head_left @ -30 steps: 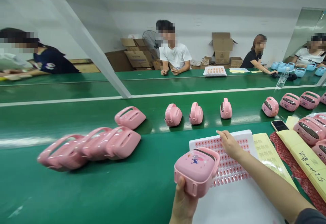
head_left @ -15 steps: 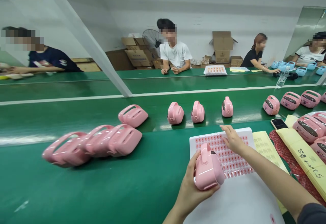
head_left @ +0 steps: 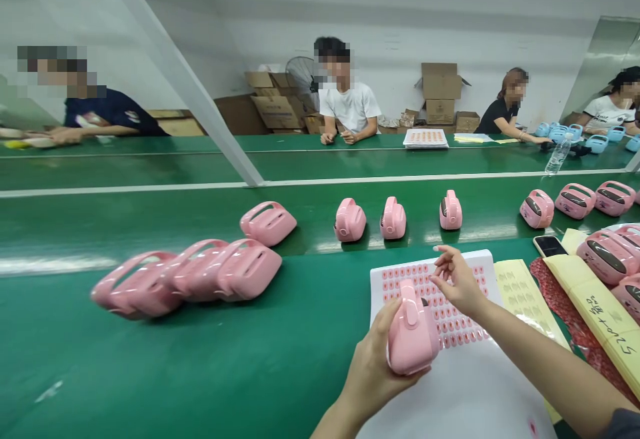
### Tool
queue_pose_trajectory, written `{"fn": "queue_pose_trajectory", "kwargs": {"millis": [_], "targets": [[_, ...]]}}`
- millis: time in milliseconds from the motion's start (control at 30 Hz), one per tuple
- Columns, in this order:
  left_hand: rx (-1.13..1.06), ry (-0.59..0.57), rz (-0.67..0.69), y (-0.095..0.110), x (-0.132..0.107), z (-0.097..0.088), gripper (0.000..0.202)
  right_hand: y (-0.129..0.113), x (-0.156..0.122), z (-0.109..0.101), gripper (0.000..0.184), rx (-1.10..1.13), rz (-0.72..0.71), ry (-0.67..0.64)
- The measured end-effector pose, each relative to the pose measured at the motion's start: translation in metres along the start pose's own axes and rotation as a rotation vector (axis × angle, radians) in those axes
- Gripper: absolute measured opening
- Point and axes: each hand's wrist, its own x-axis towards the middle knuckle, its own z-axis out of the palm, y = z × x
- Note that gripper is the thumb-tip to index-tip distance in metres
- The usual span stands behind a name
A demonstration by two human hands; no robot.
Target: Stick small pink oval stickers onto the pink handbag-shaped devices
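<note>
Stacked cardboard boxes [head_left: 441,81] and an electric fan [head_left: 301,76] stand against the white wall [head_left: 400,19].

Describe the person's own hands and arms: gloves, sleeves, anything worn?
Both are bare, with no gloves, and no rings or watch visible. The left hand runs to a bare forearm that leaves the frame, no sleeve in view. The right hand runs to a bare forearm ending in a dark grey sleeve at the corner.

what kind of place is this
Probably a factory assembly line: a long green conveyor belt, rows of matching pink cases, and a worker seated by the line, with cardboard boxes stacked behind.
</note>
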Motion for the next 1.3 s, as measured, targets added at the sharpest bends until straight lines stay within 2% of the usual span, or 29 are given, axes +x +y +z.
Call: {"fn": "queue_pose_trajectory", "kwargs": {"millis": [67, 133, 200, 267, 500, 600, 833, 967, 1133, 1300], "targets": [[0.073, -0.033, 0.098, 0.002, 0.003, -0.003, 0.103, -0.032, 0.003, -0.010, 0.051, 0.276, 0.150, -0.123], [0.129, -0.072, 0.183, 0.005, 0.006, -0.006, 0.104, -0.061, 0.005, -0.019, 0.054, 0.427, 0.256, -0.275], [0.157, -0.088, 0.230, 0.008, 0.008, -0.007, 0.105, -0.080, 0.005, -0.024, 0.055, 0.460, 0.336, -0.375], [0.165, -0.091, 0.247, 0.011, 0.009, -0.007, 0.106, -0.088, 0.004, -0.024, 0.056, 0.421, 0.392, -0.408], [0.144, -0.103, 0.271, 0.014, 0.010, -0.005, 0.107, -0.092, 0.001, -0.025, 0.055, 0.272, 0.418, -0.403], [0.119, -0.097, 0.278, 0.016, 0.009, -0.006, 0.107, -0.097, -0.001, -0.028, 0.054, 0.157, 0.353, -0.408], [0.097, -0.091, 0.330, 0.019, 0.009, -0.003, 0.108, -0.096, -0.018, -0.023, 0.048, -0.111, 0.101, -0.322], [0.092, -0.108, 0.340, 0.020, 0.009, 0.001, 0.109, -0.096, -0.028, -0.018, 0.047, -0.233, 0.091, -0.295], [0.080, -0.092, 0.318, 0.019, 0.007, 0.004, 0.103, -0.102, -0.026, -0.024, 0.049, -0.154, 0.179, -0.261], [0.048, -0.108, 0.295, 0.018, 0.007, 0.004, 0.105, -0.101, -0.019, -0.029, 0.055, 0.037, 0.277, -0.306]]}}
